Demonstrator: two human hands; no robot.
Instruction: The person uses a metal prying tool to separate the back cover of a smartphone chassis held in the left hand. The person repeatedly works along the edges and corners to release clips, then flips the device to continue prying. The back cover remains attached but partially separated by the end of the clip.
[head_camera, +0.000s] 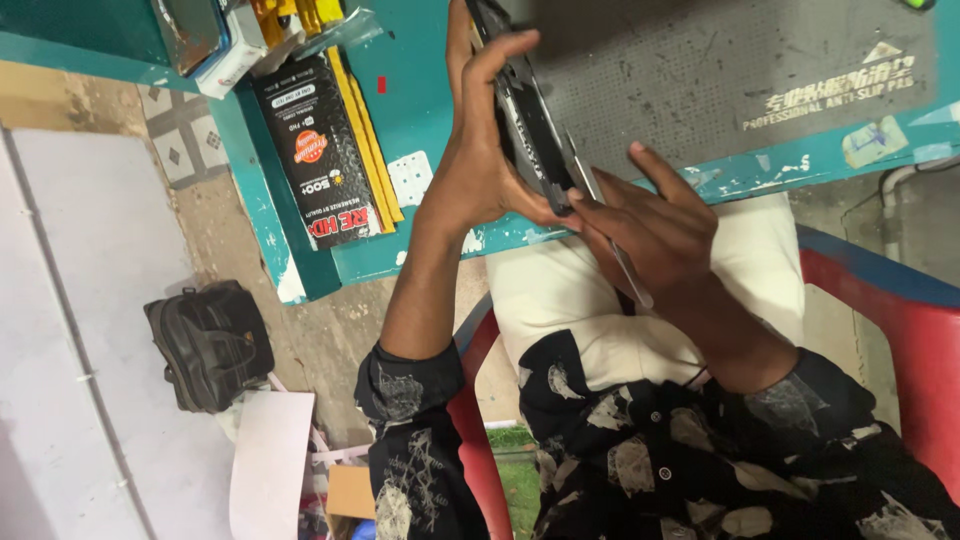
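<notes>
Hands at a teal workbench, gripping a dark phone and a thin metal tool.

Left hand (478, 165) holds the dark phone (525, 115) upright on its edge, fingers pressed together along the far side, thumb against the near side. Right hand (665, 235) pinches the thin metal tool (612, 235) between thumb and fingers, index finger raised; the tool's tip meets the phone's lower edge. The phone stands over the front edge of the teal workbench (420, 110), just beside a grey anti-slip mat (720, 70). A black flat package (322, 150) lies on the bench to the left. A red chair (900, 330) sits under the person, and a dark bag (210, 345) rests on the floor.
</notes>
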